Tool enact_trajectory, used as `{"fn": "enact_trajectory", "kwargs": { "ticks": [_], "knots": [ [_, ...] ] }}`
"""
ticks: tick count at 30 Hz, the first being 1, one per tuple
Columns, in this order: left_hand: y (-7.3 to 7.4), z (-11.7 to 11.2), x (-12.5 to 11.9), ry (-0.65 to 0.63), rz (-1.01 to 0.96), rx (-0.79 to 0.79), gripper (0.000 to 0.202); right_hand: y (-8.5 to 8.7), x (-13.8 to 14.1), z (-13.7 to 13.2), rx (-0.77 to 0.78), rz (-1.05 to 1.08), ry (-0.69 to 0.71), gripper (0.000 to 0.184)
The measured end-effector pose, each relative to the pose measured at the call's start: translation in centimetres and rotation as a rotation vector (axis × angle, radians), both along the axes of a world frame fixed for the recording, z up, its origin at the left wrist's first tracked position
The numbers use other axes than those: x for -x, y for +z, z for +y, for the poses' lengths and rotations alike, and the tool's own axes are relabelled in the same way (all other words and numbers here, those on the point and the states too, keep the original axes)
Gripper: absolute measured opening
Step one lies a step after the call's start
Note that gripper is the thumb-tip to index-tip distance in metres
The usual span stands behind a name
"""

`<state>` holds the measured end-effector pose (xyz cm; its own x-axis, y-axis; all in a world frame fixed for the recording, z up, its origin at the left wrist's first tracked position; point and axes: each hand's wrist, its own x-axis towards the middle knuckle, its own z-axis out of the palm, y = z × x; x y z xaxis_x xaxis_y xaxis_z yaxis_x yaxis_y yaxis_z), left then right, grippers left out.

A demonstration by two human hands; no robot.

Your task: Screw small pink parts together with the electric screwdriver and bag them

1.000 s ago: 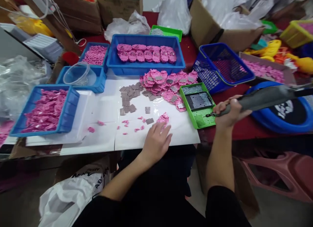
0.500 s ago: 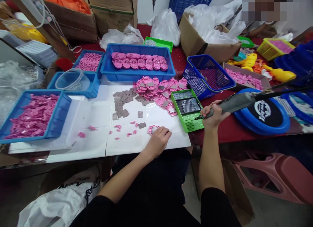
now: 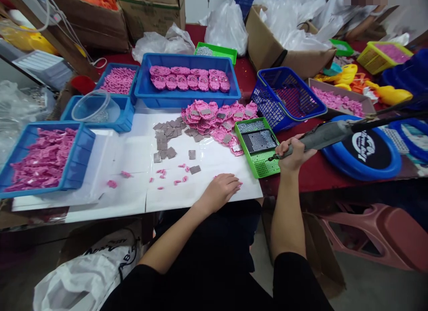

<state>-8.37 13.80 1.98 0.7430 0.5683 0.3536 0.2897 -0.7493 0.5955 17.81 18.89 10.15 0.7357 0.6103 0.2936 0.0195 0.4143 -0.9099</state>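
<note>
My right hand (image 3: 293, 155) is wrapped round a grey electric screwdriver (image 3: 321, 139). Its bit points down over the perforated end of a green tray (image 3: 264, 161) of small screws. On the white work surface, my left hand (image 3: 222, 190) curls over a pink plastic part (image 3: 240, 184), mostly hidden under the fingers. Left of that hand lie a grey square plate (image 3: 195, 169) and several small pink pieces (image 3: 177, 182). Farther back are a heap of grey plates (image 3: 163, 141) and a pile of pink plastic housings (image 3: 203, 112), some with plates set in them.
A blue tray (image 3: 187, 100) behind the pile holds rows of pink assemblies. Blue bins of pink parts (image 3: 43, 159) stand at the left. A blue basket (image 3: 289, 110) and a round blue-rimmed disc (image 3: 363, 150) lie at the right. Another person's arm (image 3: 364, 25) shows at the back right.
My left hand has moved slightly right and now covers the pink part that showed beside it. The screwdriver stays in my right hand above the green tray. The view has shifted slightly.
</note>
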Motion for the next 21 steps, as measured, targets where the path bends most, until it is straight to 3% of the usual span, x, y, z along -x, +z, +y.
{"fn": "enact_trajectory", "kwargs": {
  "ticks": [6, 10, 15, 21],
  "knots": [
    [-0.5, -0.3, -0.5, -0.009, -0.022, 0.083, 0.017, 2.1, 1.0, -2.0, -0.034, -0.035, 0.0, 0.034],
    [-0.7, -0.2, -0.6, -0.023, -0.02, 0.131, 0.015, 3.3, 4.2, -5.9, -0.134, -0.078, 0.18, 0.022],
    [-0.5, -0.3, -0.6, -0.032, -0.017, 0.142, 0.015, 2.1, 8.3, -9.2, -0.099, -0.09, 0.401, 0.017],
    [0.0, -0.4, -0.6, -0.028, -0.017, 0.163, 0.012, 0.9, 9.2, -9.2, -0.029, -0.069, 0.374, 0.026]
  ]
}}
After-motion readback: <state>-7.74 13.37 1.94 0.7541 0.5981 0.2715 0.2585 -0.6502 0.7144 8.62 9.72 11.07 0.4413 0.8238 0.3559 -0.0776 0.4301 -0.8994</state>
